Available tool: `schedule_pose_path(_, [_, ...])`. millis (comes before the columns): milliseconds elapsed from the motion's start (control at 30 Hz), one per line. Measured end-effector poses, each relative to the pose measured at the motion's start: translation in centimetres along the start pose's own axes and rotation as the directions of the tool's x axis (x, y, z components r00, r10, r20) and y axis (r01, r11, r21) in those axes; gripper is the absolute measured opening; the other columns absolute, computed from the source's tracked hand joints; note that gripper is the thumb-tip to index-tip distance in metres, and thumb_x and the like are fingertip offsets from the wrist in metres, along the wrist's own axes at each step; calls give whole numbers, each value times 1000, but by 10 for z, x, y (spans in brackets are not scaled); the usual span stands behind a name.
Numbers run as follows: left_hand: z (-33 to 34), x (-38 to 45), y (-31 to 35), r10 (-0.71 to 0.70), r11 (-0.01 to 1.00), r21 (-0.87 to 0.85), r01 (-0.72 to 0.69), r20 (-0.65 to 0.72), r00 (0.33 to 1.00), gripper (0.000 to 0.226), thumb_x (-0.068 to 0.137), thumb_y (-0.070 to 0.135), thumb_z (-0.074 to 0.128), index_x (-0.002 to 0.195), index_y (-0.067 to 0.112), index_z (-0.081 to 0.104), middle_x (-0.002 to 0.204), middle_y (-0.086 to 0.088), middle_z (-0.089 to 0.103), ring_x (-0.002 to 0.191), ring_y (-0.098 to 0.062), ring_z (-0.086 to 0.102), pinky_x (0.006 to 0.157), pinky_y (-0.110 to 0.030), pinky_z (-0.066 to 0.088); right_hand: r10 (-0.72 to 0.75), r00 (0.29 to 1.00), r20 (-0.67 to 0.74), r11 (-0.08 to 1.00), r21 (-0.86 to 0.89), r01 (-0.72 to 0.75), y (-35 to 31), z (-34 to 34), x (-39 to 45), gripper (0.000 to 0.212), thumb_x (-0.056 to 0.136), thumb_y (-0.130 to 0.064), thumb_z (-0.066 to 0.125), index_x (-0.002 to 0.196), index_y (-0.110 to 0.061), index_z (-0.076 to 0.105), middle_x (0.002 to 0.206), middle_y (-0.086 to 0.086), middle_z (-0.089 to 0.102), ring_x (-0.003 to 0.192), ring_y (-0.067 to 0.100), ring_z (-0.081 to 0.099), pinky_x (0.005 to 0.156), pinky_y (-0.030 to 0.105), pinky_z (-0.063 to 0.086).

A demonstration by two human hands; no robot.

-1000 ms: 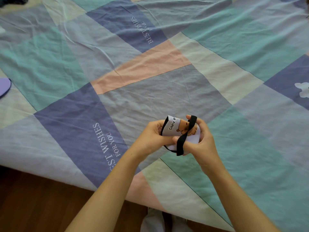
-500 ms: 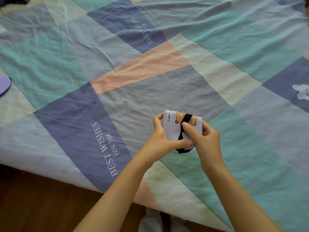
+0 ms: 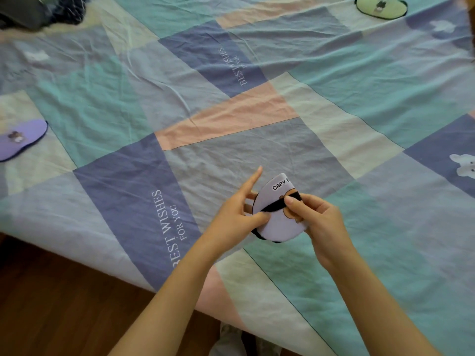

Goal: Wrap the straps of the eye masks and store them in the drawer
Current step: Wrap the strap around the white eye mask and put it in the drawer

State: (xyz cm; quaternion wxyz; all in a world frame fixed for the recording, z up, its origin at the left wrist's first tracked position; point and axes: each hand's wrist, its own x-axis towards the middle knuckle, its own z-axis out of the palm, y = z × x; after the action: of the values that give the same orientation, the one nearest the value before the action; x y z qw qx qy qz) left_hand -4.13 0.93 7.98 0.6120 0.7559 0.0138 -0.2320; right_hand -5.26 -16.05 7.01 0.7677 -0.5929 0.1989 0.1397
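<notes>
Eye mask (image 3: 277,217) — white, folded, held above the bed (image 3: 257,140) — now has its black strap (image 3: 272,206) lying flat across the front; 1 second ago it hung looped off the fingers. Wrapping looks nearly done. Left hand (image 3: 236,214) pinches the mask's edge, forefinger straight; right hand (image 3: 318,219) presses the strap down. 2 more masks, purple (image 3: 21,138) and green (image 3: 380,6), lie on the patchwork sheet — no drawer in view.

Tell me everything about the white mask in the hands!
The white mask is soft, folded over, with a black edge, black letters "CAPY" and a brown cartoon animal. Its black strap crosses the front. The left hand pinches its left side, and the right hand presses the strap with its thumb. It is held above the bedsheet.
</notes>
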Motion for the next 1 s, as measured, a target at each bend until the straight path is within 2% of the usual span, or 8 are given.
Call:
schedule_pose_path(100, [13, -11, 2, 184, 963, 258, -76, -425, 886, 29, 79, 27, 74, 104, 31, 59, 102, 16, 58, 88, 1, 60, 70, -18, 49, -38, 996, -74, 994, 96, 45, -3, 9, -3, 8, 84, -13, 65, 85, -7, 70, 72, 3, 64, 68, 14, 56, 60, 21, 48])
schedule_pose_path(200, [13, -13, -3, 222, 969, 212, -125, -538, 813, 11, 76, 28, 76, 77, 25, 65, 97, 12, 57, 93, 0, 57, 74, -22, 48, -8, 999, -46, 980, 201, 17, -5, 17, -4, 11, 80, -18, 65, 85, -9, 68, 77, 6, 60, 73, 15, 55, 67, 25, 48])
schedule_pose_path(300, [-2, -15, -2, 97, 995, 44, -86, -522, 847, 16, 80, 26, 72, 65, 29, 66, 91, 11, 56, 91, -5, 54, 76, -16, 42, 13, 998, -54, 966, 257, 1, -7, 28, -2, 23, 78, -19, 65, 96, -6, 68, 88, 12, 62, 82, 19, 57, 70, 25, 52])
schedule_pose_path(500, [-42, -20, -10, 106, 968, 245, 48, -576, 810, 35, 94, 34, 52, 62, 19, 54, 86, 10, 49, 94, -18, 47, 73, -20, 30, -5, 999, 39, 974, 226, -4, -7, 75, 6, 11, 85, -11, 60, 94, -8, 65, 61, -3, 61, 61, 10, 53, 65, 21, 47])
schedule_pose_path(667, [-99, -47, -15, -71, 988, -154, -21, -565, 822, 25, 82, 33, 70, 99, 29, 53, 89, 8, 65, 75, -4, 63, 59, -9, 45, -202, 976, 77, 978, 69, 197, -1, 143, 4, 28, 86, 2, 60, 101, -19, 49, 87, 6, 65, 62, 12, 61, 60, 28, 50])
schedule_pose_path(800, [-163, -81, -38, -121, 964, -260, -46, -589, 799, 37, 74, 30, 79, 100, 34, 54, 85, -7, 73, 81, -22, 70, 72, -36, 57, -397, 790, 467, 770, -299, 564, 16, 195, 2, 37, 82, 7, 65, 105, -21, 58, 138, -13, 48, 92, 13, 69, 64, 26, 58])
schedule_pose_path(867, [-199, -99, -51, -152, 954, -298, -35, -581, 800, 36, 75, 28, 78, 102, 32, 54, 89, -10, 73, 86, -25, 71, 74, -38, 57, -378, 692, 615, 651, -355, 671, 25, 224, 0, 34, 79, 5, 69, 102, -19, 66, 141, -18, 45, 106, 11, 65, 63, 26, 58])
schedule_pose_path(1000, [-282, -143, -76, -150, 945, -321, -59, -588, 795, 26, 82, 30, 71, 105, 29, 58, 98, -7, 70, 92, -21, 68, 79, -36, 56, -244, 661, 710, 683, -357, 636, 48, 315, -8, 31, 78, 6, 70, 98, -17, 74, 126, -20, 59, 120, 3, 55, 77, 28, 59])
